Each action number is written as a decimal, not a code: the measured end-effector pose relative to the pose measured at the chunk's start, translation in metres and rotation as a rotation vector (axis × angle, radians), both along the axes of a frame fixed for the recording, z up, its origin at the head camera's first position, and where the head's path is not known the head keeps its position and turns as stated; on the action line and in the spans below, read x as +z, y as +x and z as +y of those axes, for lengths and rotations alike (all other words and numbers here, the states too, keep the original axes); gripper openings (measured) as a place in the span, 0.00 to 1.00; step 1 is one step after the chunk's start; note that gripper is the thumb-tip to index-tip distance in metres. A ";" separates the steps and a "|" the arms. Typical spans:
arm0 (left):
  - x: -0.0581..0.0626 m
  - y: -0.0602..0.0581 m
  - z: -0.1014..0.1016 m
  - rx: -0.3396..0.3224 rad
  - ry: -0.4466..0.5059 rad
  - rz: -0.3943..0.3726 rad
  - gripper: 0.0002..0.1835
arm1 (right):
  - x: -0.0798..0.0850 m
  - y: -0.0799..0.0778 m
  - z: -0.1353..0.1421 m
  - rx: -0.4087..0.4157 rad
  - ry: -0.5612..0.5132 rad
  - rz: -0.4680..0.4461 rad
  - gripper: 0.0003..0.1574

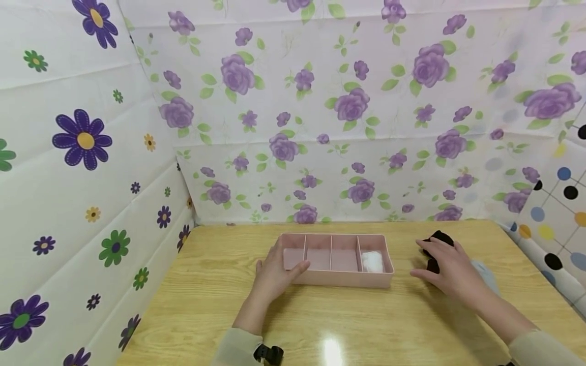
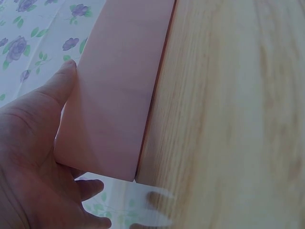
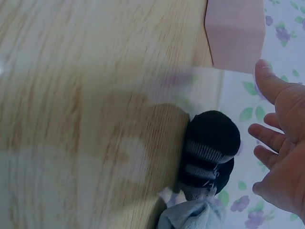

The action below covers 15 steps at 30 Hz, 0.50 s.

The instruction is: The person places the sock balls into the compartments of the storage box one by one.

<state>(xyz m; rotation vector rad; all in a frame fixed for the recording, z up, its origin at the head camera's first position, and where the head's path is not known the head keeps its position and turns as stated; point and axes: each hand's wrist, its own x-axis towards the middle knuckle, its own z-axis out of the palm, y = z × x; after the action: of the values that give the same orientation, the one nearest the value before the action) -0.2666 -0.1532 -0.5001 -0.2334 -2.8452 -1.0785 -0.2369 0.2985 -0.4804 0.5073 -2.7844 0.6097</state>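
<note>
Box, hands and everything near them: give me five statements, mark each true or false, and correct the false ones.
1. The box has four compartments. True.
2. The white item lies in the compartment nearest the left hand. False: the white item is at the opposite end, nearest the right hand.
3. The left hand touches the box. True.
4. The right hand grips the black bundle. False: the right wrist view shows a gap between the right hand and the black bundle.
5. A grey cloth lies next to the black bundle. True.
</note>
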 end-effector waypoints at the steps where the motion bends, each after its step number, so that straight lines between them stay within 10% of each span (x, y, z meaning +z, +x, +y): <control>1: 0.000 0.000 0.000 0.000 0.002 0.001 0.62 | 0.000 0.000 0.001 -0.004 -0.002 -0.007 0.52; 15: 0.002 0.002 0.000 0.000 0.005 0.004 0.64 | -0.004 0.004 0.010 -0.028 0.019 -0.028 0.53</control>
<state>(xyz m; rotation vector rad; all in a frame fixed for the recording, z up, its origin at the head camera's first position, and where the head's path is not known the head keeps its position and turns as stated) -0.2650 -0.1530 -0.4985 -0.2355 -2.8387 -1.0844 -0.2328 0.3083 -0.4846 0.4664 -2.8209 0.5896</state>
